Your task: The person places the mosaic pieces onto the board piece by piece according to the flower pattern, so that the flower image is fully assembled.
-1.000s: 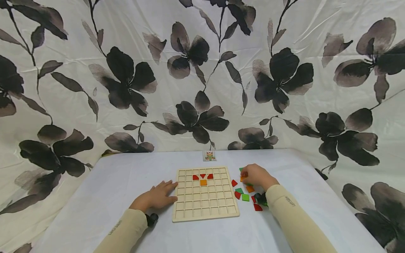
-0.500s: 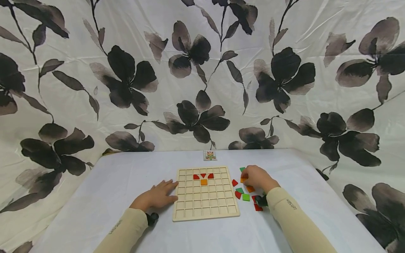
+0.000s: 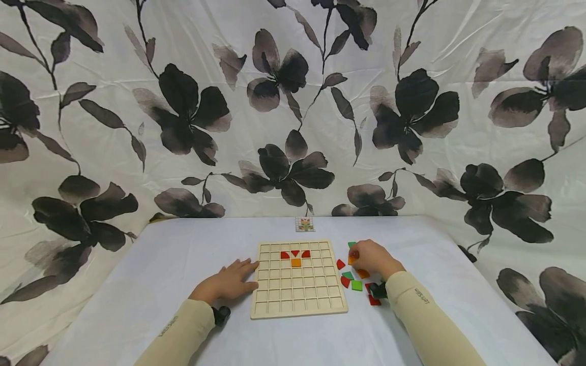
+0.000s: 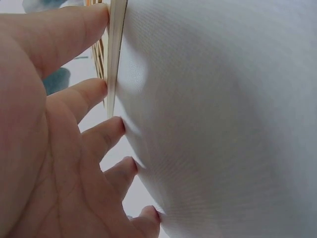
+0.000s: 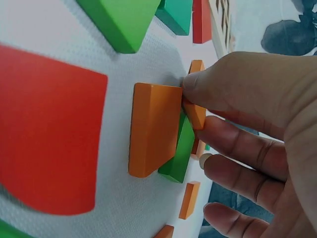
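Fingers (image 5: 225, 136) of the R hand (image 3: 373, 256): thumb + index nearly closed, pinching an orange tile (image 5: 194, 115) in the loose pile, R of the grid board (image 3: 299, 292). Remaining fingers lightly bent, nothing in them that I can make out. Can't tell if that tile is off the worktop (image 3: 183, 249); thumb hides part of it, so no read on its long axis.

Key rel.: board lies to the left of the pinch, its far rows abt level w/ it. Board approx square, so no real long axis. R hand is the nearer one to the pile; L hand (image 3: 226, 283) is on the opp. side, fingers straight + spread, thumb and index tips at the board's L edge, nothing gripped.

On board, far side: L red tile (image 3: 285, 254), red triangle (image 3: 295, 253), R red tile (image 3: 306, 253) in a row, orange square (image 3: 296, 262) one row nearer. Per R wrist cam, spare orange tile (image 5: 155, 131) sits just beside the thumb.

Diff vs 1 s ago (head cam): R hand a hair lower in view rel. to board. Board, its 4 tiles, L hand look the same; whole scene drifted slightly right in view.
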### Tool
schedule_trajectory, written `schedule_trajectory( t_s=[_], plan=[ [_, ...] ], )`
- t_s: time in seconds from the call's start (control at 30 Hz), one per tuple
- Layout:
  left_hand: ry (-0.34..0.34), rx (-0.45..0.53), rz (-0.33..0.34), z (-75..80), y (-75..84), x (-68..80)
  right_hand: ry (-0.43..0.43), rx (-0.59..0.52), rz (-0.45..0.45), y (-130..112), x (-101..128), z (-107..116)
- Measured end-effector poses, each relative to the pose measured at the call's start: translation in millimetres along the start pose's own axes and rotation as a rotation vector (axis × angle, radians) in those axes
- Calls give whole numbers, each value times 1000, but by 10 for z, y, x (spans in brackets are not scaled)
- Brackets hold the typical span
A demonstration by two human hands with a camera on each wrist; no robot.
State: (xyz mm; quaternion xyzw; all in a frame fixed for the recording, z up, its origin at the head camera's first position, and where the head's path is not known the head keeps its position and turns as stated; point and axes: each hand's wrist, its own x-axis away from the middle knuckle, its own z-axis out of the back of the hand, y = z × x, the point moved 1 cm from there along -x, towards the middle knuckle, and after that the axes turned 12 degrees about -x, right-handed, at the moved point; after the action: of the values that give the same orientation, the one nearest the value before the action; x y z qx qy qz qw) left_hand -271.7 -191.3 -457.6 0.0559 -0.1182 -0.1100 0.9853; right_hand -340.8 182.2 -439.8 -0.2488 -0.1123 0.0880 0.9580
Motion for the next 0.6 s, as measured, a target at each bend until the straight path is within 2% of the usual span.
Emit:
schedule_trajectory(
  t_s=[0.27,0.6],
  plan=[
    [5,-3,-3,12,13,10,31,-12,65,-42,-4,-1],
    [-2,-1,-5,12,14,12,73,43,205,-316,46,-6]
  ],
)
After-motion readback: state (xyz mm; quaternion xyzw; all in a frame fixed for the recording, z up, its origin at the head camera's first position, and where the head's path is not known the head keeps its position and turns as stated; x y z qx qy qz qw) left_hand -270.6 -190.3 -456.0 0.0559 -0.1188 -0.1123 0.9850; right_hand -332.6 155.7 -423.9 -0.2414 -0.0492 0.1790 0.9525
